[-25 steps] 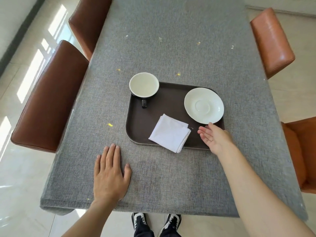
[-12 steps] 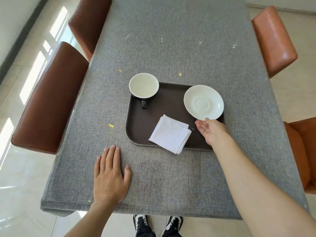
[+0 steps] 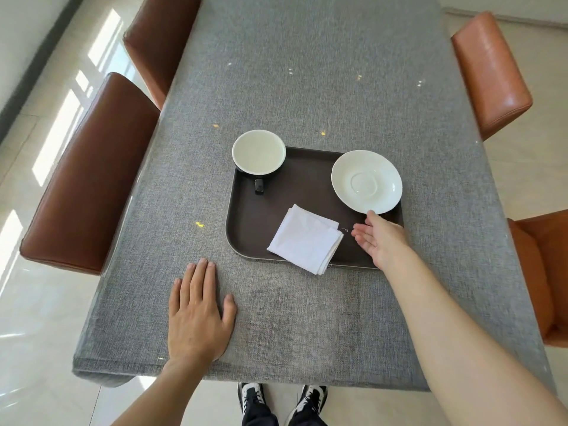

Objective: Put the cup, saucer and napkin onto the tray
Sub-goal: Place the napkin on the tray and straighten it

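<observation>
A dark brown tray [image 3: 307, 182] lies on the grey tablecloth. On its far left corner stands a black cup [image 3: 258, 152] with a white inside, handle toward me. A white saucer [image 3: 366, 182] sits at the tray's far right, its edge over the tray's right rim. A folded white napkin [image 3: 305, 239] lies at the near side and hangs slightly over the near rim. My right hand [image 3: 381, 238] is over the tray's near right corner, fingers apart, thumb tip touching the saucer's near rim. My left hand [image 3: 199, 309] lies flat on the cloth, left of the tray.
The grey-clothed table [image 3: 307, 87] stretches far ahead. Brown chairs [image 3: 92, 179] line its left side and orange chairs [image 3: 488, 72] its right. The table's near edge is just behind my left hand, with my shoes [image 3: 282, 401] below it.
My right hand came up to the saucer's near rim, and the saucer shifted slightly away from me. My left hand stayed flat on the cloth.
</observation>
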